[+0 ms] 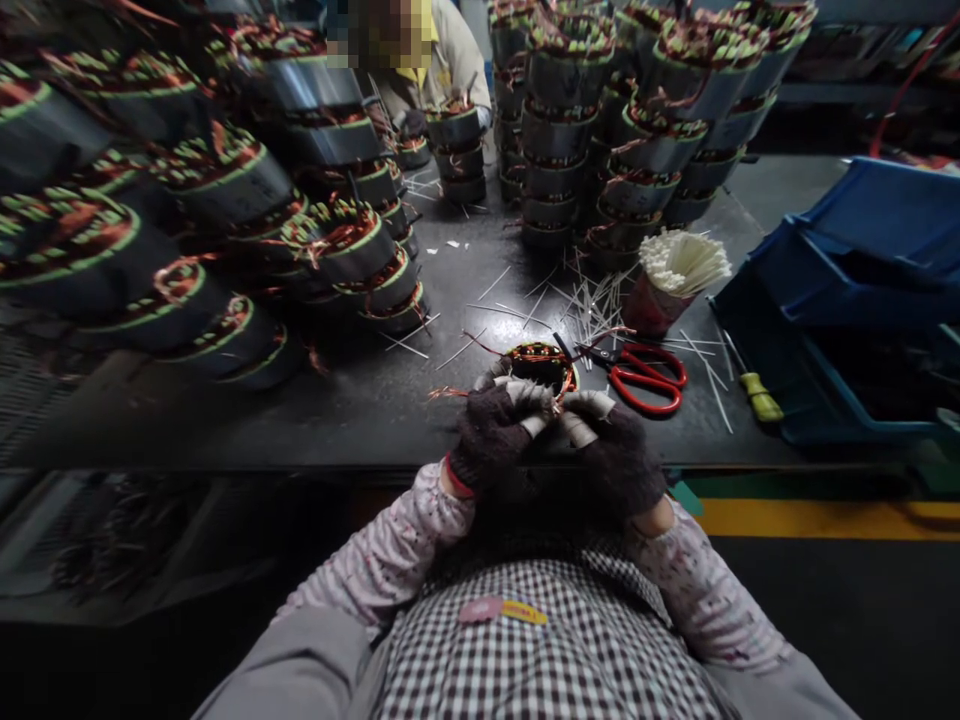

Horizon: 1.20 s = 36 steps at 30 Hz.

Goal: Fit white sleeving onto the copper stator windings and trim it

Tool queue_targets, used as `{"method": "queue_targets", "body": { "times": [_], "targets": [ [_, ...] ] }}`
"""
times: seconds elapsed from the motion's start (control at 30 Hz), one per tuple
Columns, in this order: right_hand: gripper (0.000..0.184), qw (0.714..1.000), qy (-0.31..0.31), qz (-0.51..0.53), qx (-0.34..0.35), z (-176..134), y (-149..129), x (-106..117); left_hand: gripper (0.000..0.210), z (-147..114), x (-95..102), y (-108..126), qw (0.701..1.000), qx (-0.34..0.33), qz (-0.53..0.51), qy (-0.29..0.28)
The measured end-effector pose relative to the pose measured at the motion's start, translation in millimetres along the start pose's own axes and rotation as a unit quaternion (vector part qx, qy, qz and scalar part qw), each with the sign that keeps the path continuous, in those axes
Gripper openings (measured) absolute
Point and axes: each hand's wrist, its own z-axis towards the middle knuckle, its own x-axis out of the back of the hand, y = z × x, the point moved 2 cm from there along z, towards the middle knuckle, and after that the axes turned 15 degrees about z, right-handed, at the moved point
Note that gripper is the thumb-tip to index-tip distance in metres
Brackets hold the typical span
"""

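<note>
A motor stator [541,354] with copper windings stands at the front edge of the table, close to my body. My left hand [495,425], in a dark glove with pale wrapped fingertips, is closed at its near left rim. My right hand [616,440], gloved and wrapped the same way, is closed at the near right. Between the two sets of fingertips shows a bit of copper wire [556,404], pinched from both sides. More copper wire ends [448,394] stick out to the left. My fingers and gloves cover the stator's near side.
Red-handled scissors [649,378] lie right of the stator, beside scattered white sticks [592,305] and a cup of white tubes [660,300]. A yellow-handled screwdriver [760,397] lies by blue bins [862,300]. Stacked stators [352,245] rise left and behind; a person [457,50] sits opposite.
</note>
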Motion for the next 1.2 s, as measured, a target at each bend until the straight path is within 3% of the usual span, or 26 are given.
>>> {"method": "queue_targets", "body": {
  "times": [0.2, 0.37, 0.57, 0.73, 0.97, 1.07, 1.2],
  "targets": [
    [0.011, 0.998, 0.011, -0.007, 0.056, -5.5, -4.5, 0.3, 0.003, -0.2, -1.2, -1.6, 1.0, 0.002, 0.019, -0.017],
    [0.014, 0.999, -0.018, -0.031, 0.017, -4.3, 3.0, -2.3, 0.003, 0.4, 1.7, 0.6, 0.999, -0.011, 0.049, -0.022],
    [0.009, 0.997, 0.0, -0.005, 0.071, -6.1, -3.6, 0.8, 0.002, 1.0, 2.4, 1.8, 0.998, -0.026, 0.052, -0.009],
    [0.013, 0.998, -0.025, -0.038, 0.046, 0.6, 5.5, -1.0, 0.004, -0.1, 1.2, -0.4, 0.999, -0.009, 0.049, -0.02],
    [0.017, 0.971, -0.014, -0.152, 0.184, 4.8, -3.4, -1.1, 0.01, 1.4, 1.7, 0.5, 0.998, -0.016, 0.045, -0.029],
    [0.014, 0.961, -0.024, -0.151, 0.229, 8.1, -16.9, 1.9, 0.01, 2.2, 0.1, 4.7, 0.998, -0.009, 0.052, -0.016],
    [0.012, 0.979, -0.024, -0.059, 0.196, 8.8, -28.0, 4.8, 0.01, 1.3, -1.1, 6.5, 0.998, -0.024, 0.06, -0.019]
  ]
}}
